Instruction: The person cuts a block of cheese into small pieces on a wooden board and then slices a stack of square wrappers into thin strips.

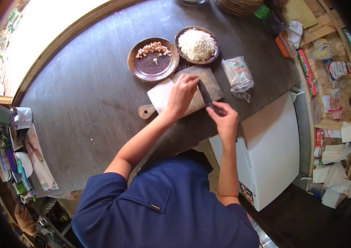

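Observation:
A wooden cutting board (pixel 213 84) with a round-holed handle lies in front of me, partly covered by a flat white sheet-like piece (pixel 160 96). Above the board, my right hand (pixel 225 117) is closed round the handle end of a dark knife (pixel 204 93). The fingers of my left hand (pixel 183 91) are pinched together at the far end of the blade; whatever they hold is hidden. Just beyond the board, a brown plate (pixel 150 73) carries small light-brown cut pieces (pixel 154 49). Beside it, another brown plate (pixel 179 46) is heaped with white shreds (pixel 197 44).
A white plastic packet (pixel 237 74) lies right of the board on the dark table (pixel 80 107). At the table's right front stands a white cabinet-like box (pixel 268 144). Utensils (pixel 16 153) hang at the left; woven plates (pixel 238 5) are stacked at the back.

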Demonstrator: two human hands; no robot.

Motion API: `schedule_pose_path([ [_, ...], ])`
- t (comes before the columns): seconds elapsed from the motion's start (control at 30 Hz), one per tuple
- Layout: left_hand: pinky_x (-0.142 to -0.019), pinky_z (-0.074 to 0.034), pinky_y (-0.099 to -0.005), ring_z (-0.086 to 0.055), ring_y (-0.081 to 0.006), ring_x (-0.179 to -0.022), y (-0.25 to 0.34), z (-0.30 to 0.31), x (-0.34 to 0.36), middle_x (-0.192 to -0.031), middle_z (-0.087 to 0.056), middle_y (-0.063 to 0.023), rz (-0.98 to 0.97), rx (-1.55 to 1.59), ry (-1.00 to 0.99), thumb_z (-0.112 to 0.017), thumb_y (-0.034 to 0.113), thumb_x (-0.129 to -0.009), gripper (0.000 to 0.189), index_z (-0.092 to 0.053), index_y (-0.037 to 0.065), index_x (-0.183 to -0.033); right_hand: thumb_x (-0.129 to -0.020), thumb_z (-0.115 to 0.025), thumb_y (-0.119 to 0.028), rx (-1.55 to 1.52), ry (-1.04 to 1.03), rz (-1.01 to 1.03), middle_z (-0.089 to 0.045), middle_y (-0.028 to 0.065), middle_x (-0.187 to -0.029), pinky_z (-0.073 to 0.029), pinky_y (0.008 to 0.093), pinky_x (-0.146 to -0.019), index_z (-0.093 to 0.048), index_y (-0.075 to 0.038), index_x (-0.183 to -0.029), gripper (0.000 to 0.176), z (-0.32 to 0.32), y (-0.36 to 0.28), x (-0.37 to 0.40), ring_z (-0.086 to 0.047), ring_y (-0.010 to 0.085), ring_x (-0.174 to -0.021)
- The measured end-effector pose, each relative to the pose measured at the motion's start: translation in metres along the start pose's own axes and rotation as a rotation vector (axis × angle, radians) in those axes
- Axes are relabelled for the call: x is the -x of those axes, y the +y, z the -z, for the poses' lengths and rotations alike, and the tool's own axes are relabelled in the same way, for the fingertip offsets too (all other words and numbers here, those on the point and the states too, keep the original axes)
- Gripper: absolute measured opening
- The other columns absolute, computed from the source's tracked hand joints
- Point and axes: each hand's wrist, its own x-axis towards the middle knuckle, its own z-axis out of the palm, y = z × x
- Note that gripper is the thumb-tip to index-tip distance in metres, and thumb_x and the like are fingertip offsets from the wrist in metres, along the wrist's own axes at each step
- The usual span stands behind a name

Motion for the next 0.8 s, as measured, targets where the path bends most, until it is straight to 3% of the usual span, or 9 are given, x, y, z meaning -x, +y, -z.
schedule_pose_path([
  [0.1,-0.093,-0.058,-0.0420,-0.072,-0.0333,-0.105,-0.010,-0.005,-0.053,-0.116,-0.077,-0.0135,-0.051,0.067,0.134,-0.077,0.000,-0.088,0.022,-0.081,0.002,-0.110,-0.085,-0.089,-0.017,0.056,0.022,0.054,-0.077,0.0101,-0.101,-0.054,0.0337,-0.071,-0.080,-0.002,-0.111,0.032,0.006,-0.010,-0.049,-0.067,0.0180,-0.079],
  [0.2,-0.096,-0.058,-0.0429,-0.074,-0.0343,-0.105,-0.032,-0.016,-0.112,-0.116,-0.077,-0.0158,-0.074,0.090,0.221,-0.078,0.001,-0.088,0.023,-0.081,0.002,-0.110,-0.085,-0.087,-0.022,0.220,0.079,0.117,-0.076,0.0100,-0.105,-0.055,0.0395,-0.078,-0.080,-0.006,-0.111,0.031,0.000,-0.024,-0.098,-0.072,0.0283,-0.087],
  [0.3,-0.094,-0.059,-0.0418,-0.075,-0.0354,-0.107,-0.054,-0.016,-0.150,-0.121,-0.077,-0.0173,-0.121,0.053,0.192,-0.079,0.002,-0.088,0.027,-0.080,0.002,-0.115,-0.085,-0.087,-0.022,0.481,0.244,0.346,-0.076,0.0092,-0.110,-0.056,0.0422,-0.082,-0.080,-0.008,-0.110,0.030,-0.006,-0.020,-0.121,-0.073,0.0333,-0.096],
  [0.37,-0.091,-0.061,-0.0392,-0.076,-0.0337,-0.105,-0.066,-0.010,-0.154,-0.125,-0.075,-0.0180,-0.106,0.080,0.183,-0.080,0.003,-0.089,0.029,-0.079,0.002,-0.118,-0.085,-0.087,-0.022,0.487,0.289,0.352,-0.076,0.0089,-0.111,-0.057,0.0424,-0.083,-0.079,-0.008,-0.110,0.030,-0.001,-0.014,-0.115,-0.073,0.0344,-0.099],
  [0.4,-0.089,-0.062,-0.0385,-0.077,-0.0316,-0.102,-0.062,-0.001,-0.147,-0.125,-0.076,-0.0165,-0.097,0.093,0.218,-0.080,0.004,-0.090,0.030,-0.079,0.002,-0.119,-0.085,-0.087,-0.022,0.496,0.336,0.357,-0.076,0.0086,-0.111,-0.057,0.0425,-0.084,-0.079,-0.008,-0.110,0.029,0.002,-0.013,-0.107,-0.073,0.0355,-0.102],
  [0.43,-0.090,-0.062,-0.0385,-0.077,-0.0310,-0.102,-0.057,0.009,-0.133,-0.124,-0.076,-0.0156,-0.065,0.073,0.199,-0.080,0.005,-0.090,0.030,-0.079,0.002,-0.120,-0.085,-0.087,-0.020,0.379,0.242,0.136,-0.077,0.0088,-0.111,-0.058,0.0399,-0.086,-0.079,-0.006,-0.111,0.030,0.008,-0.020,-0.093,-0.074,0.0323,-0.100],
  [0.5,-0.095,-0.060,-0.0395,-0.076,-0.0299,-0.103,-0.039,0.031,-0.095,-0.122,-0.076,-0.0139,-0.029,-0.012,0.138,-0.082,0.008,-0.090,0.031,-0.079,0.004,-0.120,-0.086,-0.088,-0.019,0.244,0.155,0.054,-0.078,0.0092,-0.112,-0.058,0.0391,-0.087,-0.079,-0.005,-0.112,0.031,0.015,-0.003,-0.068,-0.074,0.0297,-0.099],
  [0.57,-0.102,-0.057,-0.0412,-0.070,-0.0287,-0.117,-0.030,0.044,-0.052,-0.126,-0.075,-0.0114,-0.030,-0.067,0.020,-0.086,0.017,-0.088,0.036,-0.079,0.008,-0.121,-0.086,-0.089,-0.016,0.084,0.050,-0.056,-0.078,0.0105,-0.113,-0.057,0.0370,-0.089,-0.079,-0.001,-0.115,0.033,0.020,0.014,-0.045,-0.073,0.0223,-0.096],
  [0.8,-0.118,-0.046,-0.0474,-0.053,-0.0318,-0.143,-0.016,0.048,0.028,-0.149,-0.061,-0.0078,-0.030,-0.268,-0.205,-0.090,0.035,-0.081,0.051,-0.077,0.011,-0.125,-0.086,-0.088,-0.013,0.073,0.056,-0.139,-0.077,0.0094,-0.112,-0.058,0.0356,-0.088,-0.079,-0.001,-0.112,0.029,0.026,0.033,0.013,-0.073,0.0223,-0.098],
])
